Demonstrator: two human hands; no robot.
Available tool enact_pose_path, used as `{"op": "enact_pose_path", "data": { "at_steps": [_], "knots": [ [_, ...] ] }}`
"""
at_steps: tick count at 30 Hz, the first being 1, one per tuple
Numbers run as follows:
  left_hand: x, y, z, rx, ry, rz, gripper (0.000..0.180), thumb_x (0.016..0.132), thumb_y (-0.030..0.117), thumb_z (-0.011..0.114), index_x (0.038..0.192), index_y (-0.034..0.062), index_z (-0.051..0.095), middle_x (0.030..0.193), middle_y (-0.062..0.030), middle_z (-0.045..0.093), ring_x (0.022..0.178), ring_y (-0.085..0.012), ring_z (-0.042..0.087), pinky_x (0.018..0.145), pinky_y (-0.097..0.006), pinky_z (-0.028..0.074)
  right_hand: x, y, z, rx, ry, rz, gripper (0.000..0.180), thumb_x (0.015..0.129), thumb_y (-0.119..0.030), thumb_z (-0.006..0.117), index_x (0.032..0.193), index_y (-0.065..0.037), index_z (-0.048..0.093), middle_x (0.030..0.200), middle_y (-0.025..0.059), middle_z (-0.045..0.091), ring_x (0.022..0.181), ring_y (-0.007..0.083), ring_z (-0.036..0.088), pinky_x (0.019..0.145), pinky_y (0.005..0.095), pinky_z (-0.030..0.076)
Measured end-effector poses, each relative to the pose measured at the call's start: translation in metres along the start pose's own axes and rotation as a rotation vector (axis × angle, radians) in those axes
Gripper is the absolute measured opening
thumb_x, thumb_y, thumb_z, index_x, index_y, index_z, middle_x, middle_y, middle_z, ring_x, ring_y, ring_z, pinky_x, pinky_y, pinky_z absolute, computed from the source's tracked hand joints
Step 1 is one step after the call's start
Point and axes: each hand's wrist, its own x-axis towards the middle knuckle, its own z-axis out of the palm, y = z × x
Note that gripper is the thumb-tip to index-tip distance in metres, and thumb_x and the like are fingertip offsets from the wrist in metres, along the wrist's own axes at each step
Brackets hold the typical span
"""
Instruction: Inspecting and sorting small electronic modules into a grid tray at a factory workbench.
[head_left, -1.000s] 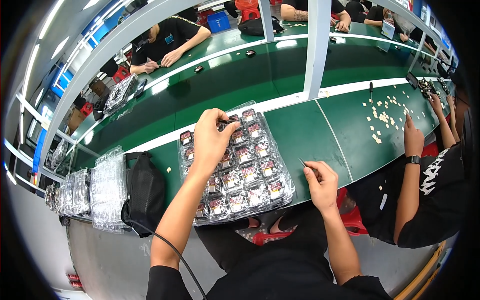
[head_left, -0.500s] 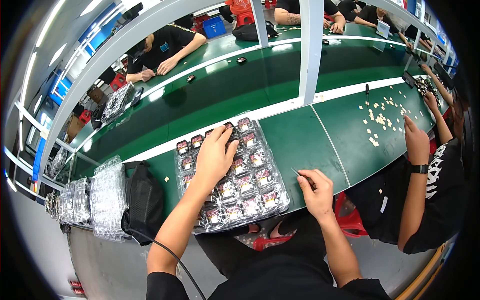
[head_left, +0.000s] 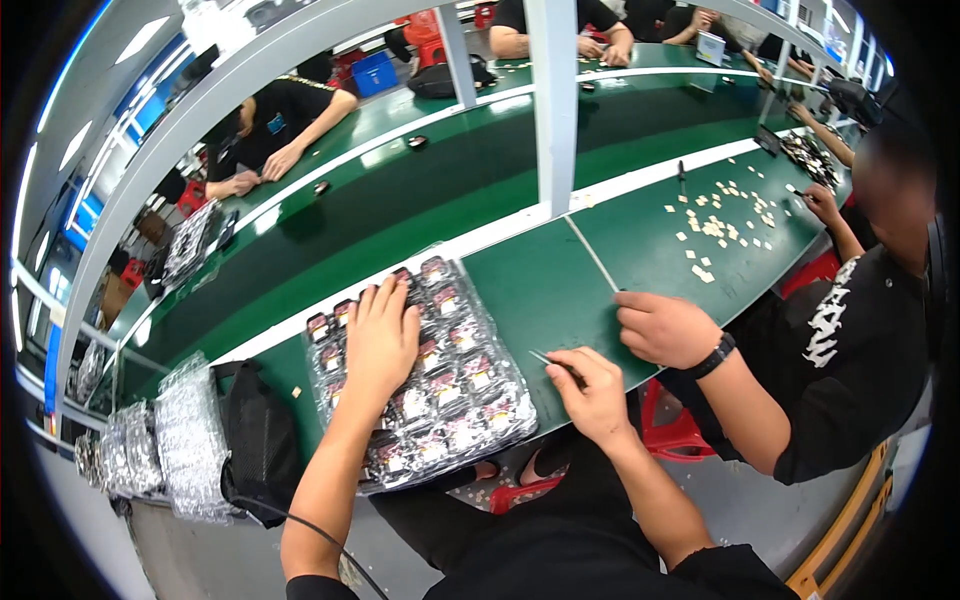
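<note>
A clear plastic tray [head_left: 470, 400] with rows of small red and dark parts in its pockets lies on the green bench in front of me. My left hand [head_left: 382, 338] lies flat on the tray's upper left part, fingers spread. My right hand [head_left: 597, 392] rests at the bench edge just right of the tray, pinching thin metal tweezers [head_left: 553, 362] whose tips point toward the tray.
A neighbour's hand with a black wristband [head_left: 665, 328] rests on the bench close to my right hand. Small beige pieces [head_left: 720, 225] are scattered further right. Stacks of clear trays [head_left: 185, 440] and a black bag [head_left: 258, 440] sit at my left. A grey post [head_left: 555, 100] stands behind.
My left hand has slid from the tray's top toward its upper left. The neighbour's hand has come down onto the bench close beside my right hand.
</note>
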Motion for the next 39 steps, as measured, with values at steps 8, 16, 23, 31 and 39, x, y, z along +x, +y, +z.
{"op": "enact_pose_path", "data": {
  "at_steps": [8, 16, 23, 31, 39],
  "knots": [
    [-0.005, -0.007, -0.008, -0.053, -0.018, -0.038, 0.045, 0.104, 0.026, 0.05, 0.142, 0.0016, 0.058, 0.153, -0.018, 0.052, 0.145, -0.0409, 0.043, 0.122, -0.056, 0.027, -0.001, 0.006, 0.008, 0.004, 0.01, -0.064, 0.016, 0.094, -0.009, 0.074, 0.108, -0.002, 0.074, 0.089, 0.0105, 0.07, 0.069, 0.0224, 0.066, 0.062, 0.0327, 0.052],
    [-0.001, 0.003, -0.01, -0.111, -0.042, -0.037, 0.043, 0.102, 0.021, 0.054, 0.139, -0.001, 0.059, 0.149, -0.0204, 0.054, 0.143, -0.0404, 0.044, 0.122, -0.054, 0.028, -0.001, 0.007, 0.003, -0.033, -0.026, 0.004, 0.015, 0.097, -0.018, 0.071, 0.107, -0.007, 0.073, 0.094, 0.0094, 0.071, 0.075, 0.0305, 0.071, 0.064, 0.0397, 0.056],
    [0.001, 0.004, -0.011, -0.144, 0.017, 0.022, 0.038, 0.099, 0.017, 0.056, 0.13, -0.0041, 0.061, 0.142, -0.024, 0.057, 0.133, -0.0415, 0.051, 0.116, -0.051, 0.034, -0.002, 0.01, 0.007, -0.061, -0.034, -0.004, 0.015, 0.096, -0.016, 0.073, 0.107, -0.005, 0.074, 0.092, 0.0099, 0.071, 0.072, 0.027, 0.07, 0.063, 0.0352, 0.055],
    [0.0, 0.004, -0.012, -0.11, 0.003, -0.005, 0.039, 0.1, 0.019, 0.055, 0.133, -0.0018, 0.06, 0.143, -0.0215, 0.057, 0.136, -0.0405, 0.05, 0.118, -0.053, 0.031, 0.001, 0.009, 0.006, -0.025, -0.028, -0.032, 0.016, 0.096, -0.014, 0.073, 0.108, -0.004, 0.073, 0.092, 0.0115, 0.071, 0.072, 0.029, 0.069, 0.063, 0.0365, 0.054],
    [0.002, 0.007, -0.016, -0.034, -0.057, -0.044, 0.043, 0.103, 0.025, 0.053, 0.14, 0.0017, 0.058, 0.152, -0.0175, 0.053, 0.145, -0.0388, 0.043, 0.122, -0.058, 0.024, 0.011, -0.003, -0.015, -0.185, 0.103, -0.065, 0.013, 0.099, -0.013, 0.065, 0.108, -0.003, 0.065, 0.101, 0.0138, 0.066, 0.079, 0.0364, 0.07, 0.067, 0.044, 0.057]
  ]
}}
